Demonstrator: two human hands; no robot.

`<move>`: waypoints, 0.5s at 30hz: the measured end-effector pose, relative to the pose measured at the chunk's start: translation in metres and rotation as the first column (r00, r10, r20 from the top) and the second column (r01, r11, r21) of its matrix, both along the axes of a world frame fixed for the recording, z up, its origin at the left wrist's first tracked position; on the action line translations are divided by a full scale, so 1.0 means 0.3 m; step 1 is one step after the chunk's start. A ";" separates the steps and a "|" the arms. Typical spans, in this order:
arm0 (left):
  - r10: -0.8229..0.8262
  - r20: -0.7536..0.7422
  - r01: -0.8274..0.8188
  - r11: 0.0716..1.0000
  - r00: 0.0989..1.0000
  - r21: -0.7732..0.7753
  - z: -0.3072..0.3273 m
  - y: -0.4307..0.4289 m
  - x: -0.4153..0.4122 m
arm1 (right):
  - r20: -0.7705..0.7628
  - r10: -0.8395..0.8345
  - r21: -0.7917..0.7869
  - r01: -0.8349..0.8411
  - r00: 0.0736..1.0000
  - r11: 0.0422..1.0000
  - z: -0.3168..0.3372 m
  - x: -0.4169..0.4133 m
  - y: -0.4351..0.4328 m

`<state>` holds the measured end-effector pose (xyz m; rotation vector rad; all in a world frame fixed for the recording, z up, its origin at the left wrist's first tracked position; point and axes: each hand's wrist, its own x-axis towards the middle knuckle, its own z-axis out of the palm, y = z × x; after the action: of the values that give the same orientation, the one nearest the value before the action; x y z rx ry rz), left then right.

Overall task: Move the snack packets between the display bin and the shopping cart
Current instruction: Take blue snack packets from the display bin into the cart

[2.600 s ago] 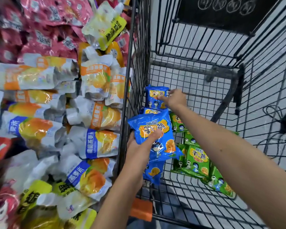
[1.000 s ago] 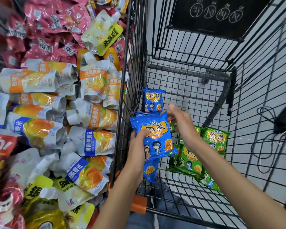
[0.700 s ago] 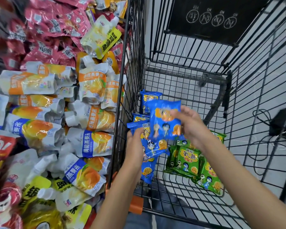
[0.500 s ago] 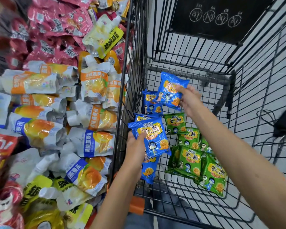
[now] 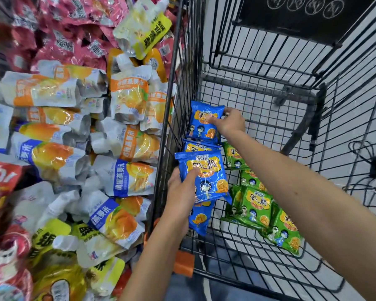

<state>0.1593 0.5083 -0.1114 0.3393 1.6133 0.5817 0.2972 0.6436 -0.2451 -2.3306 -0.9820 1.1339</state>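
Observation:
My left hand grips a blue snack packet with more blue packets stacked under it, just inside the black wire shopping cart. Farther in, my right hand holds another blue packet by its top right corner against the cart's left wall. A third blue packet lies between the two. Several green snack packets lie in a row on the cart floor to the right. The display bin on the left is heaped with pouches.
The bin holds white-and-orange spouted pouches, pink packets at the back and yellow pouches at the front. A black sign hangs at the cart's far end. Cables lie on the floor to the right.
My right hand took a blue packet off the stack in my left hand, carried it up and away, and has brought it down at the cart's far left. My left hand stays put.

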 end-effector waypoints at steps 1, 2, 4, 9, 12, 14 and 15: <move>-0.005 -0.001 0.005 1.000 1.000 0.002 0.001 0.003 0.001 | 0.018 -0.002 0.010 0.001 1.000 1.000 0.019 0.000 -0.007; -0.019 -0.011 0.019 1.000 1.000 -0.003 0.002 0.006 0.002 | 0.005 -0.042 0.036 0.042 0.999 0.998 0.045 -0.003 -0.020; -0.046 -0.026 0.046 0.999 0.999 -0.013 0.006 0.012 0.006 | -0.112 -0.169 0.113 0.181 0.979 0.977 0.119 -0.012 -0.080; -0.107 -0.004 0.107 0.989 0.994 0.105 0.043 0.028 0.036 | -0.616 -0.113 -0.043 0.110 0.780 0.993 0.350 -0.005 -0.341; -0.217 -0.099 0.232 0.955 0.971 0.186 0.072 0.029 0.047 | -0.716 -0.064 -0.014 0.077 0.696 0.997 0.406 0.025 -0.414; -0.336 -0.246 0.400 0.872 0.909 0.284 0.117 0.019 0.056 | -0.777 -0.178 -0.060 0.211 0.604 0.976 0.410 0.068 -0.409; -0.351 -0.396 0.496 0.789 0.849 0.364 0.142 0.016 0.057 | -0.801 -0.264 -0.106 0.308 0.537 0.946 0.402 0.093 -0.394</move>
<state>0.1765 0.5131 -0.0688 1.1755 1.6051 0.5632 0.3251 0.5254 -0.1244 -1.5015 -0.2442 1.7375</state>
